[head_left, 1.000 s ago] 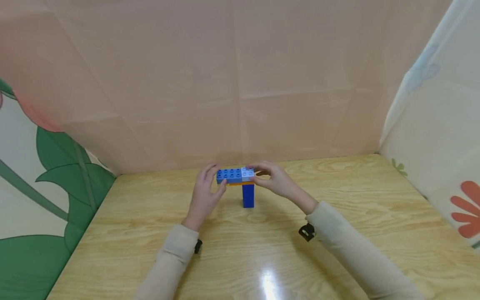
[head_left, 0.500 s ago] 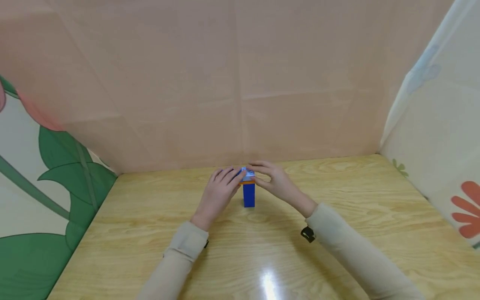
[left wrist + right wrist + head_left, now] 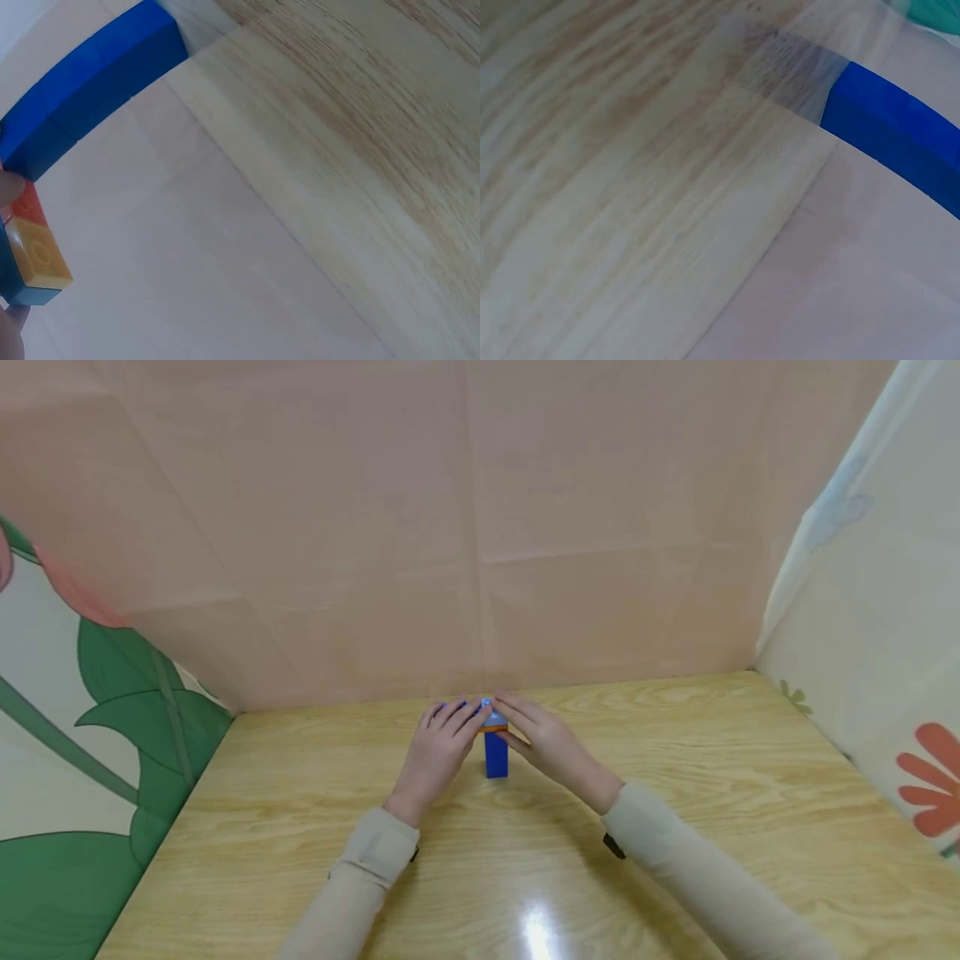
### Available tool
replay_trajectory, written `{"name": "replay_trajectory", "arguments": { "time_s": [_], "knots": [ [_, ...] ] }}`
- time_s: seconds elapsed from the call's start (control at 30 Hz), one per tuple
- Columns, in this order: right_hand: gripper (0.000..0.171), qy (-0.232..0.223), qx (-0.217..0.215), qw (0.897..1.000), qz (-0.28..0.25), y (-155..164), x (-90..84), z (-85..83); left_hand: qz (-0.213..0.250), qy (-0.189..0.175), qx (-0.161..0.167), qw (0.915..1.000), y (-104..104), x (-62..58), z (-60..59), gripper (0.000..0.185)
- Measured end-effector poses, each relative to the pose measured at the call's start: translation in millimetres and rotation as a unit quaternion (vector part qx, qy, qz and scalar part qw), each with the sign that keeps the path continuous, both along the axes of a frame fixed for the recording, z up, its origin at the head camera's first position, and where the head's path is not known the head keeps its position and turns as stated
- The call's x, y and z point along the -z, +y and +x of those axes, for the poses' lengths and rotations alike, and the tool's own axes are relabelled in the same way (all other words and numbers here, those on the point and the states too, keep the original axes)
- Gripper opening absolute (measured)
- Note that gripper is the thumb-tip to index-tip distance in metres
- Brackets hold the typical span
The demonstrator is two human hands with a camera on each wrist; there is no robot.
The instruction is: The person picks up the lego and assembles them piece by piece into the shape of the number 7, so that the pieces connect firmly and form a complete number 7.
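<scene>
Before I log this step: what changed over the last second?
The left hand moved right, over the blocks on top, now mostly hidden; the right hand flattened onto them. The dark blue column and table stayed put.

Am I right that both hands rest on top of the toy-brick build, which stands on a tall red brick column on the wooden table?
Not quite: the brick column is dark blue, not red, as the head view shows. The rest holds: the left hand and right hand rest on the top of the build, which stands on the light wooden table.
</scene>
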State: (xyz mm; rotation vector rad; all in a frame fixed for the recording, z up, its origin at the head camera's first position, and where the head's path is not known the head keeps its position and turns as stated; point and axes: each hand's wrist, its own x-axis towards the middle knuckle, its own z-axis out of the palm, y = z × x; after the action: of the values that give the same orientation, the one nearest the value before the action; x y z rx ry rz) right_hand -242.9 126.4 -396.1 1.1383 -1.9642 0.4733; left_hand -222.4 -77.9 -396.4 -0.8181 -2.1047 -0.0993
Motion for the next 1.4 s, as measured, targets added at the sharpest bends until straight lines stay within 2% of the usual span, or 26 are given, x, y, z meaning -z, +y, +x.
{"name": "replay_trajectory", "arguments": {
  "time_s": [0.7, 0.8, 0.87, 0.93, 0.97, 1.07, 1.13, 1.2, 1.27, 1.33, 1.37, 1.4],
  "knots": [
    [0.053, -0.02, 0.01, 1.0, -0.001, 0, 2.9, 1.4, 0.002, 0.031, -0.013, 0.9994, 1, 4.4, -3.0, 0.048],
    [0.051, -0.049, 0.016, 0.999, -0.013, -1, 1.5, 3.3, -0.003, 0.027, -0.016, 0.9995, 1, 4.6, -2.9, 0.05],
    [0.048, -0.104, 0.01, 0.994, -0.041, -3, 0.1, 4.7, -0.008, 0.021, -0.018, 0.9996, 0, 4.6, -2.5, 0.051],
    [0.046, -0.179, 0.001, 0.98, -0.085, -5, -0.5, 5.7, -0.015, 0.013, -0.019, 0.9996, -1, 4.8, -1.6, 0.053],
    [0.046, -0.222, -0.006, 0.969, -0.111, -6, -0.8, 6.4, -0.019, 0.01, -0.021, 0.9996, -1, 4.6, -1.0, 0.053],
    [0.045, -0.339, -0.011, 0.923, -0.182, -10, -2.7, 7.1, -0.025, -0.008, -0.019, 0.9995, -2, 2.8, 0.8, 0.053],
    [0.045, -0.398, -0.009, 0.894, -0.205, -11, -5.0, 6.3, -0.021, -0.018, -0.01, 0.9996, -3, 0.7, 1.3, 0.053],
    [0.043, -0.437, -0.002, 0.874, -0.214, -10, -6.9, 4.7, -0.011, -0.026, 0.002, 0.9996, -4, -0.2, 0.5, 0.053],
    [0.042, -0.457, -0.004, 0.863, -0.217, -8, -8.3, 2.8, 0.014, -0.041, 0.01, 0.999, -6, -0.3, -0.6, 0.054],
    [0.043, -0.466, -0.008, 0.858, -0.217, -7, -8.4, 1.7, 0.059, -0.076, 0.014, 0.9953, -8, 0.5, -0.6, 0.056],
    [0.042, -0.466, -0.008, 0.857, -0.218, -7, -8.1, 1.2, 0.091, -0.105, 0.011, 0.9902, -10, 0.6, 0.2, 0.058],
    [0.042, -0.466, -0.009, 0.858, -0.218, -7, -8.1, 1.2, 0.131, -0.141, 0.009, 0.9812, -11, 0.6, 1.0, 0.06]
  ]
}}
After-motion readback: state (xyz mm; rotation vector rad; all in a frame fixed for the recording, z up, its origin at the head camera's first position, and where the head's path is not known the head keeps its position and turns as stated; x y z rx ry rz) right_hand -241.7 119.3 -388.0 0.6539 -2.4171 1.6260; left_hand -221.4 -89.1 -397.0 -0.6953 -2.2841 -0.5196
